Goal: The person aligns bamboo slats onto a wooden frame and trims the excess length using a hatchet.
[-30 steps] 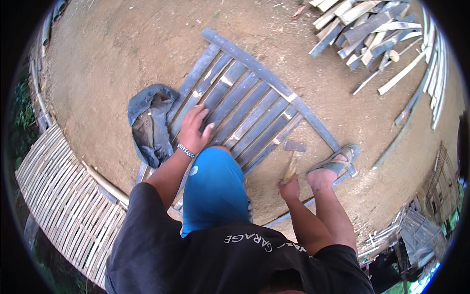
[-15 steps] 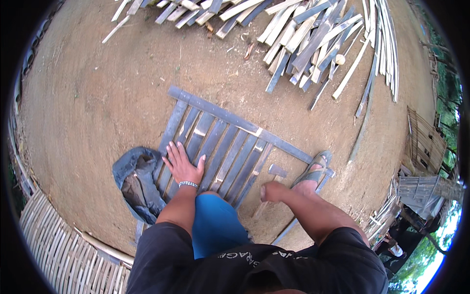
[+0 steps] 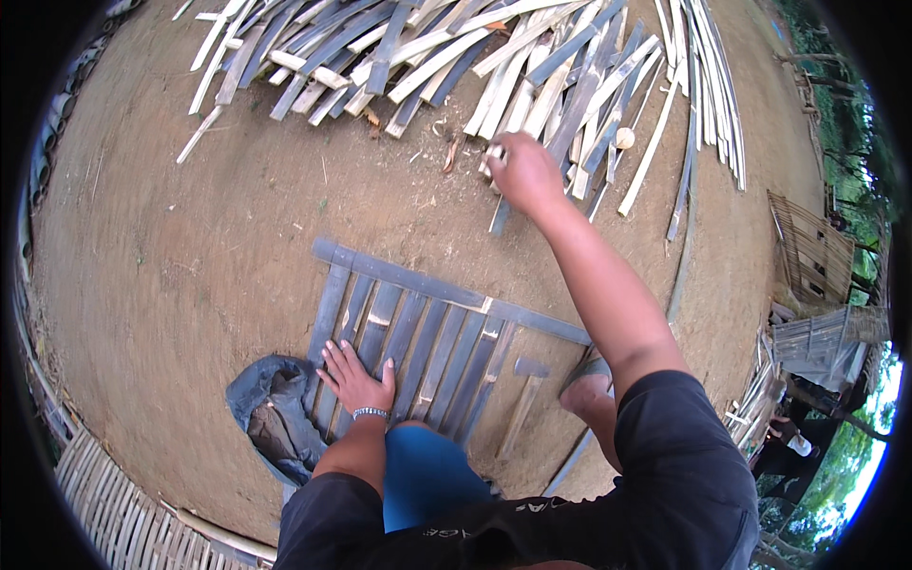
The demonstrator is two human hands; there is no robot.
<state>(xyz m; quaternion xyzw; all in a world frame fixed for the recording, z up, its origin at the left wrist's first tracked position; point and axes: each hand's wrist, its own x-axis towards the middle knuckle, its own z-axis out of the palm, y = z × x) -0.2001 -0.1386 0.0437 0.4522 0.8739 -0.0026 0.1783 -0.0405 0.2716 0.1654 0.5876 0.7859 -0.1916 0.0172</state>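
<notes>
Slats already sit side by side on the panel (image 3: 418,332) under the flat, open left hand (image 3: 356,378), while the right hand (image 3: 524,174) closes on 1 strip (image 3: 493,155) in the pile (image 3: 494,57).

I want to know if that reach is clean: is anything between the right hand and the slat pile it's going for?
Nothing visible. The right hand is already at the near edge of the bamboo slat pile, its fingers on a slat end, with only bare dirt behind the arm.
</notes>
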